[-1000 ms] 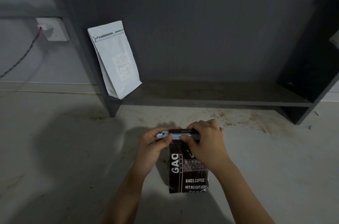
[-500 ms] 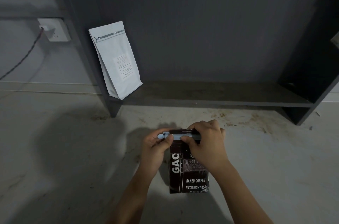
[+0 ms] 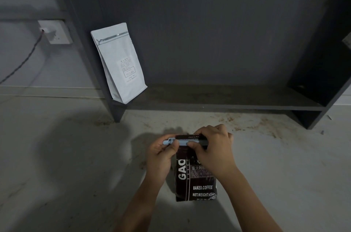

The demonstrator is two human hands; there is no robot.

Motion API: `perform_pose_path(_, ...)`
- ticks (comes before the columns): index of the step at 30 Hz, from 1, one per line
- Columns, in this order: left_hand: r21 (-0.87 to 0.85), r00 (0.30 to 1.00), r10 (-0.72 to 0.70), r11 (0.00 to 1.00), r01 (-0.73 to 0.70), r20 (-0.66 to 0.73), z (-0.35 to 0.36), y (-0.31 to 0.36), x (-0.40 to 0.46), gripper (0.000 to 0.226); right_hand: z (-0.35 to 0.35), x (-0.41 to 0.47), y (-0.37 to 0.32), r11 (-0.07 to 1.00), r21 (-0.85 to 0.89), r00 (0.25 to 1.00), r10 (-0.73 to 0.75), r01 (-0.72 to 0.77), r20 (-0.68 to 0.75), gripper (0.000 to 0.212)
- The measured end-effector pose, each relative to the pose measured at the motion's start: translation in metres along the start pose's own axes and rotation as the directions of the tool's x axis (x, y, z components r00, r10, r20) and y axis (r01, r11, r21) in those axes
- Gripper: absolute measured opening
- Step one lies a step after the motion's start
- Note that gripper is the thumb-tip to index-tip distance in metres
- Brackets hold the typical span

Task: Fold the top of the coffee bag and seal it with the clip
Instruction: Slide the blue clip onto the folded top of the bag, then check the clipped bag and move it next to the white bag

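Note:
A dark brown coffee bag [image 3: 197,184] stands upright on the pale floor, low in the middle of the view. A long light-blue clip [image 3: 182,142] lies across its folded top. My left hand [image 3: 161,155] pinches the clip's left end, which sticks out past the bag. My right hand [image 3: 212,150] covers the clip's right part and the bag's top right corner, with the thumb pressing on the clip's front. Whether the clip is latched is hidden by my fingers.
A white coffee bag [image 3: 119,62] leans on the left end of a low dark grey shelf [image 3: 218,106]. A wall socket [image 3: 57,32] with a cable sits at the left. Brown spilled grounds [image 3: 256,123] dust the floor before the shelf.
Both hands stay on the clip and bag; only a slight shift of view. The grip looks the same.

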State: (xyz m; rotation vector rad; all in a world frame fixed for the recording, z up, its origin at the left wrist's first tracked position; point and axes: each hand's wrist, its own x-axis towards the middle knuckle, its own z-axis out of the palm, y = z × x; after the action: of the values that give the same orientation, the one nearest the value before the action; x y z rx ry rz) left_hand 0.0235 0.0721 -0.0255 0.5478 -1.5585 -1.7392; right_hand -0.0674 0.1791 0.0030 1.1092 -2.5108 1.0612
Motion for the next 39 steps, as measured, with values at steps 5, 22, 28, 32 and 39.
perform_pose_path(5, 0.015, 1.000, 0.008, 1.000, -0.008, 0.006, 0.003, 0.001, -0.001, 0.015, 0.001, -0.001, 0.002, 1.000, 0.004, 1.000, 0.015, -0.015, -0.012, 0.019)
perform_pose_path(22, 0.162, 0.983, -0.047, 0.987, 0.018, 0.179, -0.005, -0.006, -0.001, 0.032, -0.003, -0.028, 0.051, 0.783, 0.524, 0.941, 0.239, -0.334, 0.241, 0.033)
perform_pose_path(28, 0.395, 0.989, -0.028, 0.918, -0.032, 0.146, -0.004, -0.010, 0.000, 0.015, -0.005, -0.027, 0.049, 0.768, 0.566, 0.954, 0.244, -0.300, 0.175, 0.029)
perform_pose_path(32, 0.392, 0.995, 0.024, 0.918, -0.059, 0.094, -0.009, -0.011, 0.006, 0.013, -0.001, -0.019, 0.045, 0.807, 0.551, 0.977, 0.185, -0.214, 0.109, 0.036)
perform_pose_path(39, 0.424, 0.966, -0.132, 0.905, 0.026, 0.222, -0.015, -0.016, 0.010, 0.029, 0.017, -0.009, 0.045, 0.878, 0.396, 0.963, 0.240, -0.268, 0.118, 0.025)
